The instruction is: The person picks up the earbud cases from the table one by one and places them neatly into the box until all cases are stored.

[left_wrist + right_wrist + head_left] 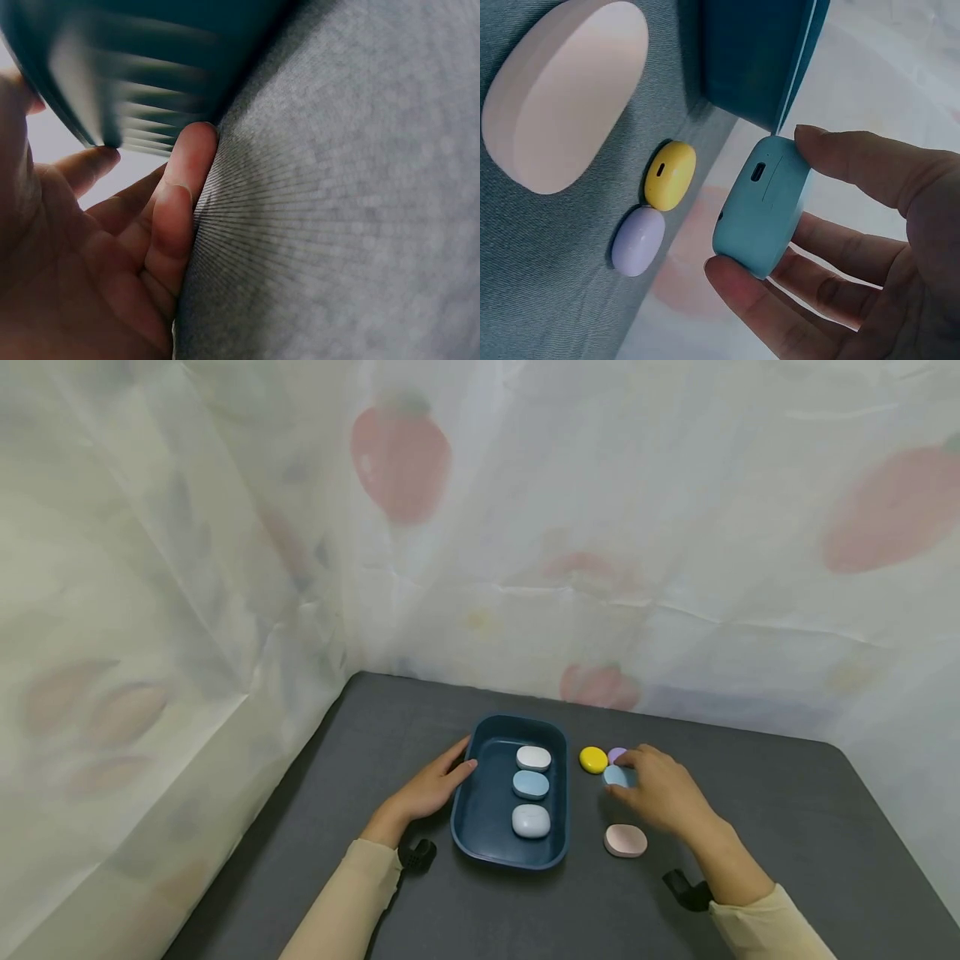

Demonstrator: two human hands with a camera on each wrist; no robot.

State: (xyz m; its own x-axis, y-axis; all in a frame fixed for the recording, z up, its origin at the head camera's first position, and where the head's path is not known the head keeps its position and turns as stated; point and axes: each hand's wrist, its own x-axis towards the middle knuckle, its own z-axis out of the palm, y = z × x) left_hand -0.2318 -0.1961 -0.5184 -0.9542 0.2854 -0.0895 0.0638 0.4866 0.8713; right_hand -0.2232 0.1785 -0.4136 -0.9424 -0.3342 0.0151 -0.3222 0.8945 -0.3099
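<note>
My right hand [666, 789] pinches a light blue earbud charging case [761, 206] between thumb and fingers; the right wrist view shows a small charging port on its side. It appears held above the table, beside a yellow case [593, 760] and a partly hidden purple case [638, 241]. My left hand [427, 789] holds the left side of a dark blue tray [483, 835], thumb at the rim and fingers against the outer wall. Inside the tray, a white case [533, 757], a light blue case [531, 785] and another white case [531, 821] lie in a column.
A pale pink case [626, 841] lies on the dark grey table [420, 910], nearer me than the right hand. Patterned white curtains [675, 527] hang behind the table and on its left. Each wrist wears a black strap mount [686, 891].
</note>
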